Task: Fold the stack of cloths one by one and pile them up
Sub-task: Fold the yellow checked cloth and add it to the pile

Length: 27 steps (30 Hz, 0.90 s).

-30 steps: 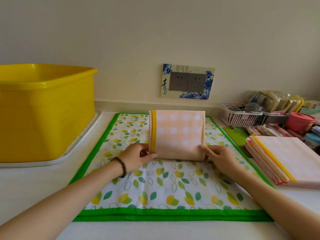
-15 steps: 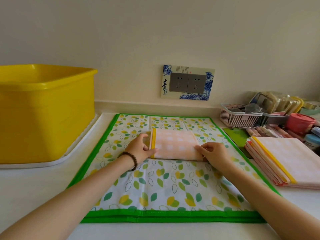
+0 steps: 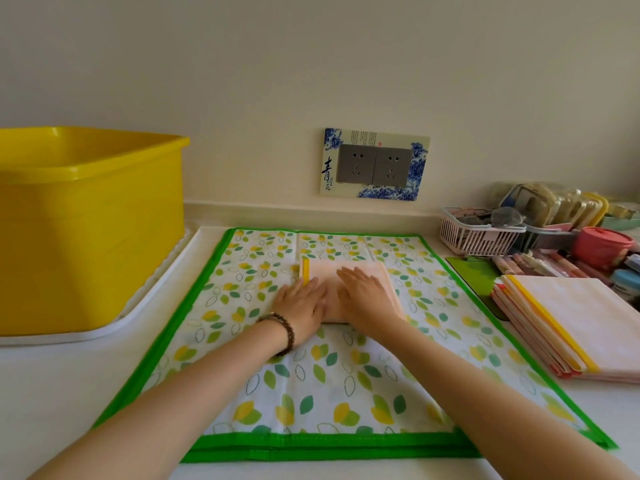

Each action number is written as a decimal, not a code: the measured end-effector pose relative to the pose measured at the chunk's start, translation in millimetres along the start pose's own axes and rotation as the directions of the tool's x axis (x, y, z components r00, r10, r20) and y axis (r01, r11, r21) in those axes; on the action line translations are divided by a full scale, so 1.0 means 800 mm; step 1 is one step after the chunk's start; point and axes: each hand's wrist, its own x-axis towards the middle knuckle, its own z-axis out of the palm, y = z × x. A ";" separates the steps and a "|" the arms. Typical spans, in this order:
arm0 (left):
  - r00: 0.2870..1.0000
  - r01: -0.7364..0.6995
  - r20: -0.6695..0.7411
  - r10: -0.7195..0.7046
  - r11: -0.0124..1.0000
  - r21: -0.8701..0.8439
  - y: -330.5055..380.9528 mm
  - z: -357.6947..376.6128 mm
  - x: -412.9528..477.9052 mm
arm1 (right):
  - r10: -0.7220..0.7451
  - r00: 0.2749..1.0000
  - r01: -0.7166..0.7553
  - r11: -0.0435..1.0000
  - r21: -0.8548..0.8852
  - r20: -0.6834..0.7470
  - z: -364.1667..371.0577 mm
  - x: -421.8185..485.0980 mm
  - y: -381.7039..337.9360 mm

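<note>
A small folded pink checked cloth [image 3: 349,267] with a yellow edge strip lies flat on the leaf-patterned mat [image 3: 311,386] with a green border. My left hand [image 3: 300,303] rests flat on the cloth's left part, fingers stretched out near the yellow strip. My right hand [image 3: 367,296] lies flat on its right part, palm down. Both hands press on the cloth and hold nothing. A stack of pink cloths [image 3: 571,323] with yellow edges sits to the right of the mat.
A big yellow tub [image 3: 86,230] stands on a white tray [image 3: 145,306] at the left. At the back right are a white basket [image 3: 481,235], a pink lidded pot [image 3: 602,247], pens and packets. A socket plate [image 3: 374,166] is on the wall.
The cloth's upright half was folded down away from me onto the mat. Both hands let go of its corners and moved onto its top, lying flat.
</note>
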 end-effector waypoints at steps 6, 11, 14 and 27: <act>0.999 -0.001 0.046 -0.003 0.997 0.081 -0.002 0.002 0.001 | 0.005 0.989 -0.002 1.000 -0.026 0.146 0.017 0.003 0.003; 0.996 -0.016 0.094 0.004 0.992 0.128 -0.003 -0.006 0.002 | 0.105 0.980 -0.086 0.990 -0.116 0.169 0.004 -0.009 0.047; 0.993 -0.008 0.120 -0.008 0.992 0.129 0.002 -0.023 0.011 | 0.173 0.966 -0.148 0.979 -0.139 0.193 -0.007 -0.018 0.068; 0.993 0.063 0.093 -0.067 0.997 0.045 -0.007 -0.003 0.066 | 0.187 0.952 -0.154 0.977 -0.149 0.241 -0.016 0.002 0.058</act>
